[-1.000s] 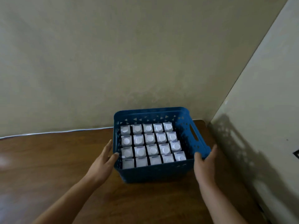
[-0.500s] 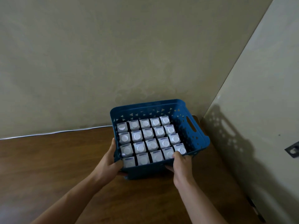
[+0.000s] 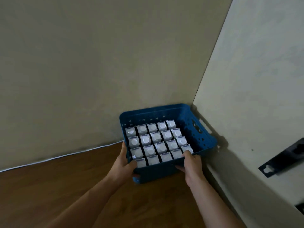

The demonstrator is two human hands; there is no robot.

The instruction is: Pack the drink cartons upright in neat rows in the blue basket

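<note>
Cartons point(image 3: 158, 142): twenty, upright, white round tops showing, in four rows of five. They fill the basket point(image 3: 202, 129) from its left wall across, leaving an empty strip along the right wall, beyond the right hand point(image 3: 191, 163). Packing looks finished; no loose carton is in view.

Basket: blue, perforated, slot handle in the right wall. It sits just ahead of both hands, deep in the corner where two walls point(image 3: 82, 63) meet. Whether its base rests on the table point(image 3: 57, 186) or is lifted slightly cannot be told.

Left hand point(image 3: 122, 163): grips the near-left corner, thumb hooked over the rim beside the front row, fingers wrapped round the outside.

Right hand: grips the near rim further right, thumb over the edge touching the nearest carton top, fingers curled under the front wall. Judged purpose: a two-handed hold on the near side keeps the load level, so the rows do not tip into the empty strip while the basket is positioned.

Table: dark wood, beneath both forearms.

Bracket point(image 3: 279, 158): black, on the wall right of the right hand, well apart.
</note>
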